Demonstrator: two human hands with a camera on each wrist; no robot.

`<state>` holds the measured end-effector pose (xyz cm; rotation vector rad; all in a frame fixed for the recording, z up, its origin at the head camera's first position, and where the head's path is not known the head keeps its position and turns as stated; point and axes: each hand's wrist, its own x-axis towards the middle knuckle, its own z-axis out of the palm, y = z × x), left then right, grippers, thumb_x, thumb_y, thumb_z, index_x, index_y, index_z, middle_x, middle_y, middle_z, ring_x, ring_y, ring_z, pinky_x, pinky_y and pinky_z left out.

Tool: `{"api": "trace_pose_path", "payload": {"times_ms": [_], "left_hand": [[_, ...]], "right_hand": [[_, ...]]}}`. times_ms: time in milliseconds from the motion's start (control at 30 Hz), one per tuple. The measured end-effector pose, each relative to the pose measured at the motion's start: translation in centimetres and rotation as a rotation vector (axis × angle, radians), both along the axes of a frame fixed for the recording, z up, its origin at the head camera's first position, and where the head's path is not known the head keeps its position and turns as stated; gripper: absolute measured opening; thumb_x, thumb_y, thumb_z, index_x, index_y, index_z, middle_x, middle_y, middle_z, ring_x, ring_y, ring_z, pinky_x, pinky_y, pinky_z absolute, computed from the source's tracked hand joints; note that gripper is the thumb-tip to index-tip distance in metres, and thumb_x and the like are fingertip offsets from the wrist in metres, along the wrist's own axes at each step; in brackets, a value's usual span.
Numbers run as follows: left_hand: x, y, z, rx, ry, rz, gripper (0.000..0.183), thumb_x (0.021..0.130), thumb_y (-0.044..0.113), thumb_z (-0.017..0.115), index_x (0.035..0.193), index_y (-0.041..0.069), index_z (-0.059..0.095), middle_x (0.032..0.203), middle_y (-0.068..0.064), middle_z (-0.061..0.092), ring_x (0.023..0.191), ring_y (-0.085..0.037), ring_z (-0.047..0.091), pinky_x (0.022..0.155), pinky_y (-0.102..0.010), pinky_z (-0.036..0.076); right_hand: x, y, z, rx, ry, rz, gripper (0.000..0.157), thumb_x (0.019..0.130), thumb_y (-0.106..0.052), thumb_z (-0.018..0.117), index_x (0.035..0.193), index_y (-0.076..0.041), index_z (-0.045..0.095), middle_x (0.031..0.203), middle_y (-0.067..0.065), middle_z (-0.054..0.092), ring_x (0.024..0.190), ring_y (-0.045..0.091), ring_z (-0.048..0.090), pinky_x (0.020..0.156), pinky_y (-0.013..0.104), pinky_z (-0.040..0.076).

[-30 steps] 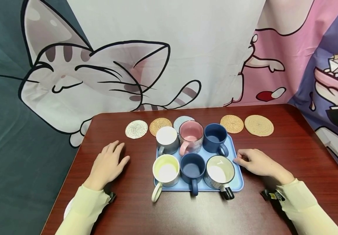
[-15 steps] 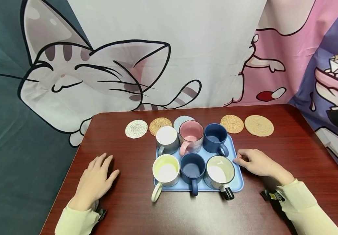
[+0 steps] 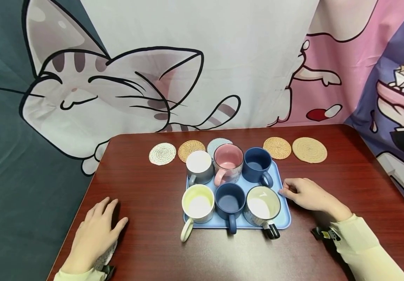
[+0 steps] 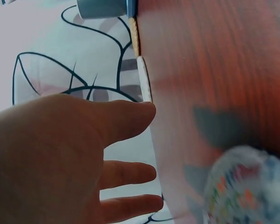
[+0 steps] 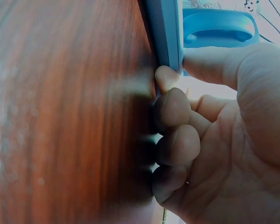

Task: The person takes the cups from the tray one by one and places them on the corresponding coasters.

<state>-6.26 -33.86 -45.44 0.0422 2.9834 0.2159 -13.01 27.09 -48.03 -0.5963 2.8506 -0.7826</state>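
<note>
At the right edge of the light blue tray (image 3: 285,222), my right hand (image 3: 305,193) pinches the rim between thumb and index finger, the other fingers curled; the right wrist view shows the tray edge (image 5: 167,32) in that pinch. Several mugs stand on the tray in two rows: a grey mug (image 3: 200,171), a pink mug (image 3: 228,160) and a blue mug (image 3: 257,166) behind, a yellow-green mug (image 3: 198,205), another blue mug (image 3: 230,201) and a cream mug with a black handle (image 3: 262,207) in front. My left hand (image 3: 94,234) is over the table's left side, fingers spread, holding nothing.
Along the table's (image 3: 251,257) back edge lie a white woven coaster (image 3: 162,154), a light blue coaster (image 3: 217,143) and several tan coasters (image 3: 309,150). A round whitish thing with a coloured pattern (image 4: 238,191) lies near my left wrist. A cartoon-print curtain (image 3: 258,58) hangs behind.
My left hand has moved toward the left front of the table, away from the tray. My right hand, the tray and the mugs stay in place.
</note>
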Motion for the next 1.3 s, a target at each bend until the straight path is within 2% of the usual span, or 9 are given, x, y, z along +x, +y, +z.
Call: {"api": "trace_pose_path", "payload": {"times_ms": [233,400,667,867,1167,1300], "left_hand": [[1.5,-1.1,0.0,0.013,-0.069,0.047,0.082,0.097,0.06,0.062,0.152,0.002,0.045,0.156,-0.035,0.035,0.134,-0.061,0.036,0.092,-0.078,0.042],[2.1,-2.1,0.0,0.008,-0.119,0.062,0.088,0.092,0.064,0.066,0.152,0.002,0.045,0.154,-0.036,0.035,0.129,-0.064,0.039,0.087,-0.077,0.044],[3.2,-2.8,-0.3,0.017,-0.085,0.05,0.09,0.086,0.062,0.074,0.147,0.001,0.05,0.148,-0.034,0.043,0.119,-0.064,0.05,0.082,-0.075,0.047],[4.0,-3.0,-0.6,0.021,-0.072,0.051,0.092,0.083,0.061,0.077,0.145,-0.001,0.052,0.147,-0.035,0.043,0.12,-0.062,0.051,0.081,-0.074,0.048],[5.1,-4.0,-0.6,0.006,-0.129,0.054,0.114,0.069,0.073,0.082,0.15,0.002,0.045,0.147,-0.036,0.042,0.121,-0.062,0.051,0.084,-0.073,0.048],[5.3,-3.9,-0.7,0.029,-0.064,0.028,0.109,0.068,0.062,0.088,0.149,0.001,0.047,0.14,-0.033,0.047,0.117,-0.056,0.055,0.085,-0.069,0.05]], "right_hand": [[-0.1,-0.1,0.0,0.004,-0.001,0.003,0.035,0.097,-0.021,0.071,0.07,-0.024,0.05,0.062,-0.015,0.037,0.058,-0.001,0.038,0.058,0.021,0.031],[-0.1,-0.2,0.0,0.001,-0.001,0.008,0.035,0.097,-0.02,0.071,0.07,-0.024,0.05,0.062,-0.016,0.037,0.057,-0.001,0.038,0.058,0.02,0.031],[-0.1,-0.1,0.1,0.001,0.005,0.003,0.035,0.097,-0.021,0.071,0.07,-0.024,0.05,0.062,-0.015,0.037,0.057,-0.001,0.038,0.057,0.021,0.031],[0.0,-0.1,0.1,0.0,0.004,-0.002,0.034,0.097,-0.022,0.072,0.071,-0.024,0.05,0.062,-0.016,0.037,0.057,-0.001,0.038,0.057,0.02,0.031],[0.1,-0.2,0.3,-0.003,-0.001,-0.008,0.034,0.097,-0.021,0.072,0.071,-0.024,0.05,0.062,-0.015,0.037,0.057,-0.001,0.038,0.057,0.02,0.031],[0.1,-0.2,0.2,-0.002,-0.001,-0.008,0.034,0.097,-0.021,0.072,0.071,-0.023,0.05,0.062,-0.015,0.037,0.057,-0.001,0.038,0.057,0.02,0.031]]}}
